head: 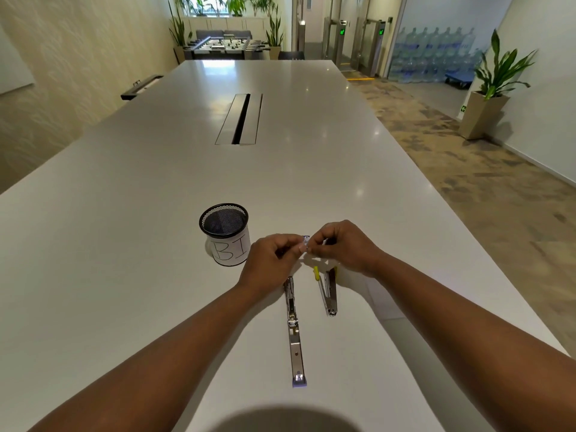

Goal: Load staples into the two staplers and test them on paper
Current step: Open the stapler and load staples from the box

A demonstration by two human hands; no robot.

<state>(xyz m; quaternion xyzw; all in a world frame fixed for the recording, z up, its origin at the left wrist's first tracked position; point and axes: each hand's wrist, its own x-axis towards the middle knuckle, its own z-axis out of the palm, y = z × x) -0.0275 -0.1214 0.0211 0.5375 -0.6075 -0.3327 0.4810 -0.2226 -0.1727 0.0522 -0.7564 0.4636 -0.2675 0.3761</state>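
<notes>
Long white table (156, 213), one, carrying everything. One mesh pen cup (224, 233) with a paper label, upright, left of the hands, apart from them. Two staplers, both swung open and lying flat (presumably so the magazines are exposed for loading): long steel stapler (294, 332) stretched toward the viewer under the left wrist, yellow stapler (328, 291) just right of it, partly hidden under the right hand. Sheet of paper (383, 300) barely visible on the table under the right forearm, likely parked there for the test. Both hands raised above the staplers: left hand (271, 258) and right hand (341, 246), fingers curled, together pinching one small staple box (306, 243) between fingertips. Probably opening it or pulling a strip; too small to tell. Loading not yet done, neither stapler touched.
</notes>
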